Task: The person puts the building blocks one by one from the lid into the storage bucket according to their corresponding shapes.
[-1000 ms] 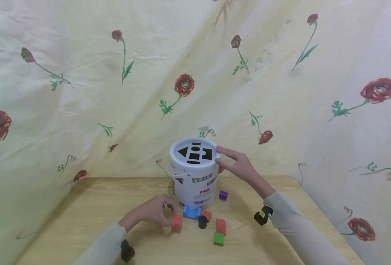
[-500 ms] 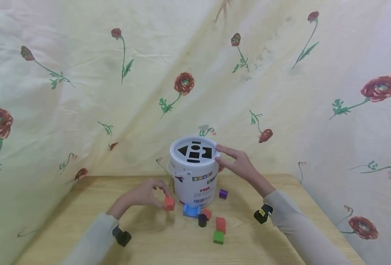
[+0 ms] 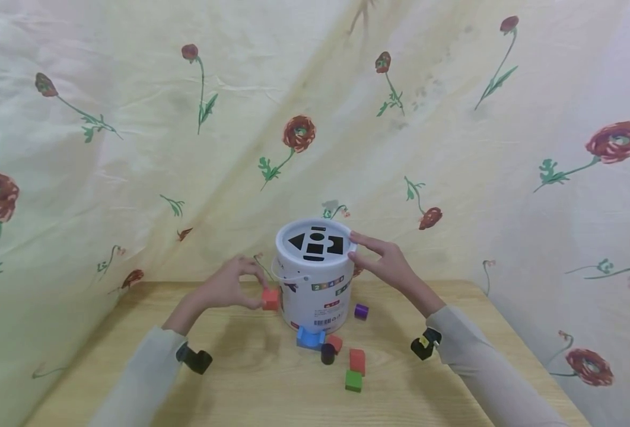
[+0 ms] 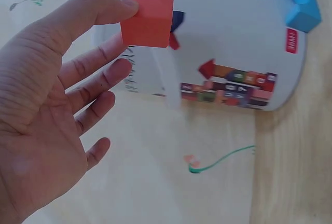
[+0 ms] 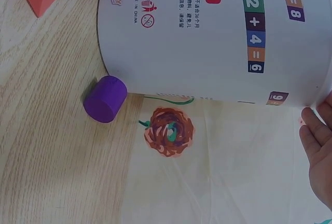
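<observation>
A red block (image 3: 270,299) is pinched between the thumb and fingers of my left hand (image 3: 226,286), raised above the table at the left side of a white bucket (image 3: 303,301). In the left wrist view the thumb lies on the near face of the red block (image 4: 149,16), with the other fingers loosely spread. The bucket stands upright, its lid (image 3: 289,252) cut with a triangle, circle, square and other dark holes. On the right, my right hand (image 3: 387,261) touches the bucket's rim with extended fingers and thumb; only part of that hand (image 5: 319,143) shows in the right wrist view.
In front of the bucket lie a blue notched block (image 3: 311,339), a dark cylinder (image 3: 328,354), a red block (image 3: 335,343), another red block (image 3: 357,362) and a green block (image 3: 353,381). A purple cylinder (image 5: 105,99) lies beside the bucket. Flowered cloth (image 3: 213,178) hangs behind the table.
My left hand has lifted the red block off the table, moving it left and then up along the bucket's side. The right hand stays at the rim.
</observation>
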Tool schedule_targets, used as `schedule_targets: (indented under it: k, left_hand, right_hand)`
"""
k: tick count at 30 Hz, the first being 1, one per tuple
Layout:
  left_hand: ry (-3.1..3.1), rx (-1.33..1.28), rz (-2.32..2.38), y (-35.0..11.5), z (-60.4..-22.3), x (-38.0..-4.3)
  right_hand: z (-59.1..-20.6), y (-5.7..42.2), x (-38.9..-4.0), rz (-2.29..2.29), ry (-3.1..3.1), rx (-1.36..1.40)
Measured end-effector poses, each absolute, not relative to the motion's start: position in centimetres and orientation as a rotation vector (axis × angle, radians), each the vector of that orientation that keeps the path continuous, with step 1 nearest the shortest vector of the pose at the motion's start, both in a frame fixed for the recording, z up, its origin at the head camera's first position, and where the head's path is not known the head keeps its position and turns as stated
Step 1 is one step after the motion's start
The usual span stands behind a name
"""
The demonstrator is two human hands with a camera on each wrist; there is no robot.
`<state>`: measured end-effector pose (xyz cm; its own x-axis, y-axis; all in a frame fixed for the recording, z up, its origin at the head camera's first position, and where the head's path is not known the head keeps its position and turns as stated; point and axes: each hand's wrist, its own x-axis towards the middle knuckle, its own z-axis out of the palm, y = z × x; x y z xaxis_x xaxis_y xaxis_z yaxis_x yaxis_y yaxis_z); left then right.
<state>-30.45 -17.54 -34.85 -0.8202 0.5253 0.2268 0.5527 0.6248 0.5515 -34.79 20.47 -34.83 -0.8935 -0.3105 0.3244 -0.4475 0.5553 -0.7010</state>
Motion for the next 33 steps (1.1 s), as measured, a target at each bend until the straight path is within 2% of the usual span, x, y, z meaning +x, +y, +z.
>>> schedule_targets:
  k: [4, 17, 33]
  left_hand:
    - [-2.815, -0.858, -0.983, -17.3, -33.7, -30.3]
    - [-2.652, -0.883, -1.074, -17.0, -30.7, -31.0]
    - [-2.555, -0.819, -0.98, -14.1, -27.9, -32.1]
  right_hand:
    - [-34.8, 20.5, -34.7, 1.259, -2.626, 0.642]
    - [-35.1, 20.6, -34.9, 1.258, -2.612, 0.66]
    - [-35.0, 20.4, -34.7, 1.279, -2.616, 0.641]
